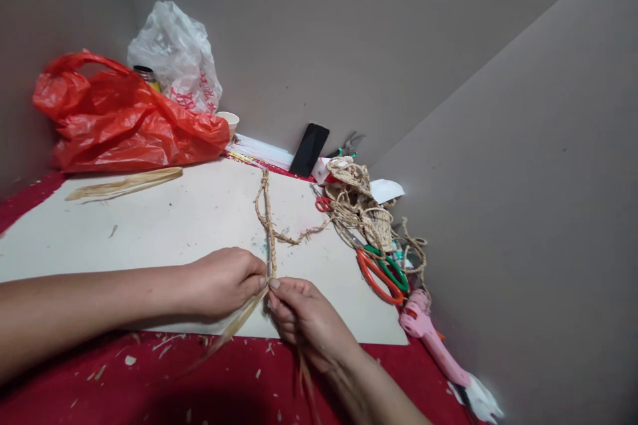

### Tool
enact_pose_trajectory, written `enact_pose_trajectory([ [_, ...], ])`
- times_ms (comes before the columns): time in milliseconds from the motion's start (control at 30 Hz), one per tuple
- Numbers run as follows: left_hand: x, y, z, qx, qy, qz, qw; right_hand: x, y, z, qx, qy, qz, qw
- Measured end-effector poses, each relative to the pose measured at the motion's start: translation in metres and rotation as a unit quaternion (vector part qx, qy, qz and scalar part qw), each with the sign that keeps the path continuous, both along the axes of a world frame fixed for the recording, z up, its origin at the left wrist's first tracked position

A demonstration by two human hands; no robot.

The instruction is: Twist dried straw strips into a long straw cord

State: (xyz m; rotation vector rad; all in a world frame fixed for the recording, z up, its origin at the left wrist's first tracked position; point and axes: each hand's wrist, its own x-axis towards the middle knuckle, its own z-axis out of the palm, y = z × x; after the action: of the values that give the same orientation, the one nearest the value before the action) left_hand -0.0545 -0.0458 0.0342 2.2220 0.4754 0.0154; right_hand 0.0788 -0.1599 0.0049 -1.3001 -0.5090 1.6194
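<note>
My left hand (226, 281) and my right hand (304, 319) meet at the near edge of a pale board (189, 226), both pinched on the near end of a braided straw cord (268, 216). The cord runs away from me across the board toward the back wall. Loose flat straw strands (234, 329) hang from my fingers down over the red tablecloth (149, 378). More strands trail beneath my right wrist.
A red plastic bag (119, 116) and a white plastic bag (177, 56) sit at the back left, with a small cup (229, 121). A black phone (310, 149) leans on the wall. Woven straw pieces (361, 206), orange and green scissors (383, 272), a pink glue gun (431, 335), dried leaves (124, 184).
</note>
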Motion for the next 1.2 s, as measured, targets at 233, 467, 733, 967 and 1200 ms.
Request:
enact_pose_trajectory([
  [233, -0.005, -0.018, 0.005, 0.179, 0.047, -0.043, 0.982, -0.013, -0.004, -0.001, 0.0, 0.025, -0.074, 0.997],
  [467, -0.01, -0.048, -0.008, 0.288, 0.111, -0.204, 0.929, -0.02, -0.004, 0.002, -0.003, 0.045, -0.078, 0.996],
  [733, -0.014, -0.024, 0.017, 0.08, -0.082, 0.038, 0.993, -0.001, -0.009, 0.001, -0.012, 0.079, -0.044, 0.996],
  [967, 0.007, -0.005, -0.011, -0.249, -0.041, 0.052, 0.966, 0.009, -0.005, 0.004, -0.004, 0.081, 0.023, 0.996],
  [1200, 0.004, -0.005, -0.015, -0.206, -0.057, 0.025, 0.977, 0.018, 0.0, 0.007, -0.009, 0.014, 0.095, 0.995],
])
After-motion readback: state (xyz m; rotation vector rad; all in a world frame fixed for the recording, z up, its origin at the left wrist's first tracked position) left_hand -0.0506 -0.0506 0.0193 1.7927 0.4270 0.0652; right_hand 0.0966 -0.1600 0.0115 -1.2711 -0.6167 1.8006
